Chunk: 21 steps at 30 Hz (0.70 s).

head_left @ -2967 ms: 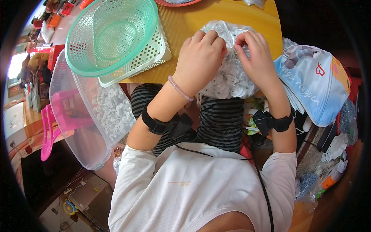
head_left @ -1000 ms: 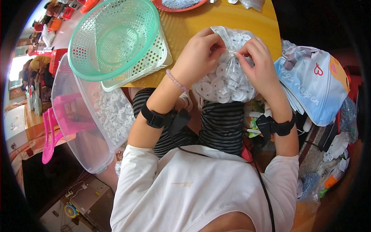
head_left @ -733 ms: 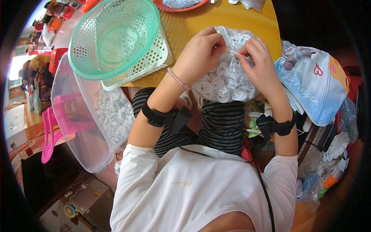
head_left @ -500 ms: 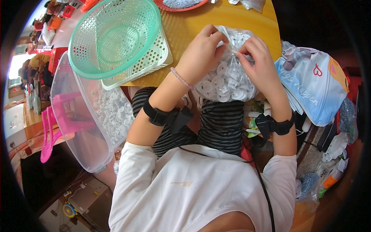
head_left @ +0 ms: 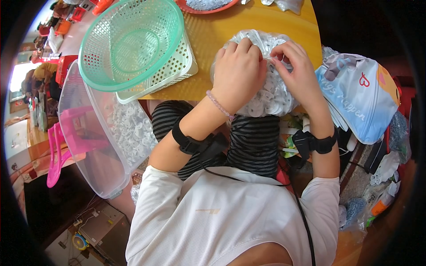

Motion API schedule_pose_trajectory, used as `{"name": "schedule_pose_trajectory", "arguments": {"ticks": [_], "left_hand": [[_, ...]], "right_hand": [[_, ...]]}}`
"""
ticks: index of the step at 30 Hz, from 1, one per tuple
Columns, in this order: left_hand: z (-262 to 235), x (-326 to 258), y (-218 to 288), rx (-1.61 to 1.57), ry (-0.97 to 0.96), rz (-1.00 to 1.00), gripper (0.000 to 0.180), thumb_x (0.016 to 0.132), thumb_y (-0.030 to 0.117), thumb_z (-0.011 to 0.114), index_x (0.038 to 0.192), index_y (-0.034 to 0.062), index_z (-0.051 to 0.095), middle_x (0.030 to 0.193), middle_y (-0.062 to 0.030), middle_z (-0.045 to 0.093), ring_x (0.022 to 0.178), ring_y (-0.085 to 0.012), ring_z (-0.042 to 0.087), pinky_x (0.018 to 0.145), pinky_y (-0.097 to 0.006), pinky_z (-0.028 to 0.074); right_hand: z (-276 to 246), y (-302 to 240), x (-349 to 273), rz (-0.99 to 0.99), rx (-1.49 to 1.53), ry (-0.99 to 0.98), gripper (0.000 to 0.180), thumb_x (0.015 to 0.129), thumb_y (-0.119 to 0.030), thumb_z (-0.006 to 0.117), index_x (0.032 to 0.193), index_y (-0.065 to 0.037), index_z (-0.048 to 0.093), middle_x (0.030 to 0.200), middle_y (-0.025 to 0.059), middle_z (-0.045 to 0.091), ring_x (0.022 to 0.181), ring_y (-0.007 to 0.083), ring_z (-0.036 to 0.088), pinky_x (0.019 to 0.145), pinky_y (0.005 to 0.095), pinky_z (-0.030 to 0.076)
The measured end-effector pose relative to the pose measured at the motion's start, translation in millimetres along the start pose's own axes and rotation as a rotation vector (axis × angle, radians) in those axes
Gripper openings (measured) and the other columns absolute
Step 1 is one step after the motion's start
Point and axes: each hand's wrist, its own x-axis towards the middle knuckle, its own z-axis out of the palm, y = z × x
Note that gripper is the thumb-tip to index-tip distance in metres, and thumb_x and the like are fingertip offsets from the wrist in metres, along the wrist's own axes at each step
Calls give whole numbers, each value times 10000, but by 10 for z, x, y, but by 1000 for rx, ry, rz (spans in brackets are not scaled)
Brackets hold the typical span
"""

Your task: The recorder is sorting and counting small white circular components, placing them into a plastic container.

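Observation:
A clear plastic bag (head_left: 266, 95) stuffed with small white plastic parts lies at the near edge of the yellow table (head_left: 248, 31), partly over my lap. My left hand (head_left: 237, 73) grips the bag's top from the left. My right hand (head_left: 297, 66) pinches the plastic at the bag's mouth from the right, fingertips close to those of the left. Both wrists wear black bands with a cable.
A green round basket (head_left: 128, 40) sits in a white square basket (head_left: 168, 73) at the table's left. A big clear tub (head_left: 111, 133) with white parts and a pink handle stands at my left. A blue-and-white bag (head_left: 359, 97) lies to the right. A red dish (head_left: 204, 6) is at the far edge.
The bag has been drawn up from flat under my hands and its top gathered; my fingers have moved closer together at its mouth.

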Motion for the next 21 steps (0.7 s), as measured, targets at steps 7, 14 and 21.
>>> {"name": "schedule_pose_trajectory", "arguments": {"ticks": [7, 14, 21], "left_hand": [[-119, -76, -36, -22, 5, 73, 100, 746, 138, 671, 800, 97, 599, 861, -19, 558, 824, -235, 557, 709, -352, 425], [-166, -56, -103, -85, -39, 127, 93, 776, 152, 668, 848, 112, 625, 901, -16, 582, 845, -239, 559, 724, -361, 418], [-96, 121, -256, -200, -109, 87, 134, 788, 166, 666, 900, 94, 651, 886, -62, 603, 853, -278, 558, 753, -381, 431]], "right_hand": [[31, 17, -7, 1, -29, 12, 84, 772, -59, 613, 824, -39, 549, 790, 75, 539, 795, 256, 531, 738, 351, 417], [30, 14, -5, 7, -51, 15, 88, 766, -64, 620, 815, -43, 550, 791, 74, 544, 794, 254, 533, 738, 353, 419], [27, 2, -15, -7, -71, 22, 97, 758, -75, 635, 806, -45, 555, 792, 71, 544, 809, 261, 526, 736, 360, 416]]}}
